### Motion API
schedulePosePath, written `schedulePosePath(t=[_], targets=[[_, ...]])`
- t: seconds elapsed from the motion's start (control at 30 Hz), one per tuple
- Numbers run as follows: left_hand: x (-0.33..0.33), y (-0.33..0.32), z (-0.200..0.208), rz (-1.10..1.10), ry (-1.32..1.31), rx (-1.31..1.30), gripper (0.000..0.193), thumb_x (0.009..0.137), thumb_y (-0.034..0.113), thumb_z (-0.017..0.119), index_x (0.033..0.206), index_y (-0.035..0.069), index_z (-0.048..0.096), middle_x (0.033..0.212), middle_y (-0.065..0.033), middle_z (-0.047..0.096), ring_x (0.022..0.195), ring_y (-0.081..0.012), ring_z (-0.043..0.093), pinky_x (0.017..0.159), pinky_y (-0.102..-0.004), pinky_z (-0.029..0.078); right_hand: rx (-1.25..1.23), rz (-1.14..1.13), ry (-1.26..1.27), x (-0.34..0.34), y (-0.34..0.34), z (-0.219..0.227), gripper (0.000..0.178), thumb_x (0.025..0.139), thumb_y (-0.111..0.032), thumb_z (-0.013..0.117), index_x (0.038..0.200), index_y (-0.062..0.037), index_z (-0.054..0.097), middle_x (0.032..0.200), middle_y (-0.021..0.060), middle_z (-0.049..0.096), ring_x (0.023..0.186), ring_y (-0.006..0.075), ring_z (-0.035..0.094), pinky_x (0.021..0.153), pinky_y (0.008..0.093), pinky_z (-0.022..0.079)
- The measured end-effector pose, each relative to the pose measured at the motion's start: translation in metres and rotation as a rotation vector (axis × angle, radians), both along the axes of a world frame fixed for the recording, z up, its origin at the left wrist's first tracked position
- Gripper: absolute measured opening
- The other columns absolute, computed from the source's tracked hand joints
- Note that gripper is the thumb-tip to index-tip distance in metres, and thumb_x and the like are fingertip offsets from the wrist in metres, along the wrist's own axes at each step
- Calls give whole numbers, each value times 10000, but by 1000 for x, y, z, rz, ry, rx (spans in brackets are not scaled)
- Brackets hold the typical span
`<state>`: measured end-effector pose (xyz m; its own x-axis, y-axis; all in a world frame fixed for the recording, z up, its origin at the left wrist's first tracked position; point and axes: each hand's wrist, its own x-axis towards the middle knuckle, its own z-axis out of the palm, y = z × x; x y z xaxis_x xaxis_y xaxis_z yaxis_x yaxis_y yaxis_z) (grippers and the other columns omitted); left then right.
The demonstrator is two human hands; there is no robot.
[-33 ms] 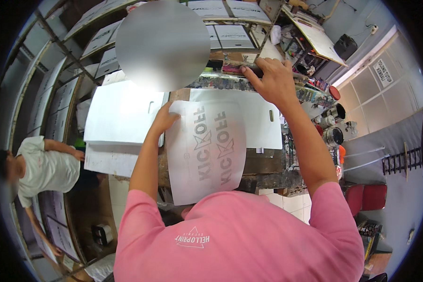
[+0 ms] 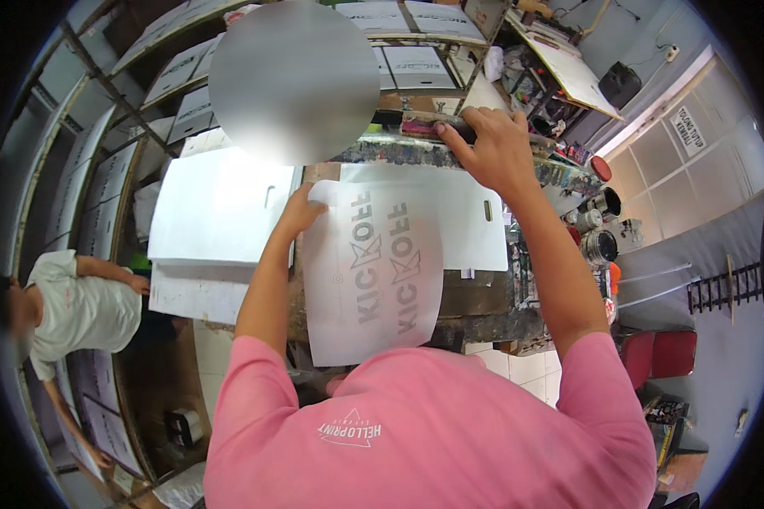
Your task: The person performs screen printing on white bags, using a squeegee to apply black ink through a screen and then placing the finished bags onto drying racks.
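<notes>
My left hand (image 2: pixel 298 212) is closed on the upper left edge of a translucent sheet (image 2: pixel 331 331) with dark mirrored lettering. The sheet hangs tilted toward my chest, and its lower edge meets my pink shirt. At the far side of the bench, my right hand (image 2: pixel 498 151) grips a paint-stained bar (image 2: pixel 420 124) with magenta smears, thumb in front and fingers over the top. What the bar belongs to I cannot make out. Beneath my right forearm lies a white board (image 2: pixel 467 242) with a slot, partly covered by the sheet. Left of it lie white boards (image 2: pixel 212 208), stacked.
A paint-crusted rail (image 2: pixel 382 153) runs along the bench's far side. Ink tins (image 2: pixel 601 246) crowd the right. At far left, a person in a white shirt (image 2: pixel 85 297) stands by racks (image 2: pixel 110 195) of printed boards. A red chair (image 2: pixel 672 352) stands lower right.
</notes>
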<state>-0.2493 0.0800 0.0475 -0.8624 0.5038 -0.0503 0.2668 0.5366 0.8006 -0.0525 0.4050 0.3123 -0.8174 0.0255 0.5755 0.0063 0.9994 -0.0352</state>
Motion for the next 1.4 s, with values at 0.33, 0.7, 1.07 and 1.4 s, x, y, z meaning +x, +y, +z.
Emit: schedulePosePath(t=[0.33, 0.7, 1.07, 1.4], targets=[[-91, 73, -117, 221, 934, 66, 460, 875, 202, 770, 1304, 64, 681, 1262, -201, 708, 1205, -415, 617, 1032, -473, 481, -18, 105, 74, -17, -25, 8, 435, 930, -500, 713, 848, -74, 694, 813, 90, 677, 838, 286, 645, 854, 438, 377], [283, 27, -111, -760, 622, -300, 830, 996, 631, 557, 1597, 76, 418, 1681, -190, 345, 1573, -420, 269, 1288, -614, 176, -8, 10, 12, -13, 4, 10, 511, 945, -567, 679, 872, -62, 696, 831, 99, 694, 830, 287, 671, 874, 450, 387], [281, 97, -74, -598, 525, -247, 960, 961, 733, 547, 1609, 41, 396, 1680, -243, 317, 1562, -462, 261, 1280, -621, 172, -33, 30, 18, -6, 8, 5, 497, 966, -541, 666, 938, -46, 701, 820, 123, 694, 810, 314, 649, 848, 437, 392], [204, 54, 116, 43, -903, 1409, 1063, 961, 837, 431, 1593, -10, 315, 1520, -220, 515, 1421, -377, 501, 1218, -538, 399, -10, 65, -263, 50, -5, -79, 704, 888, -423, 751, 1400, 19, 554, 954, 143, 638, 980, 343, 604, 893, 470, 429]])
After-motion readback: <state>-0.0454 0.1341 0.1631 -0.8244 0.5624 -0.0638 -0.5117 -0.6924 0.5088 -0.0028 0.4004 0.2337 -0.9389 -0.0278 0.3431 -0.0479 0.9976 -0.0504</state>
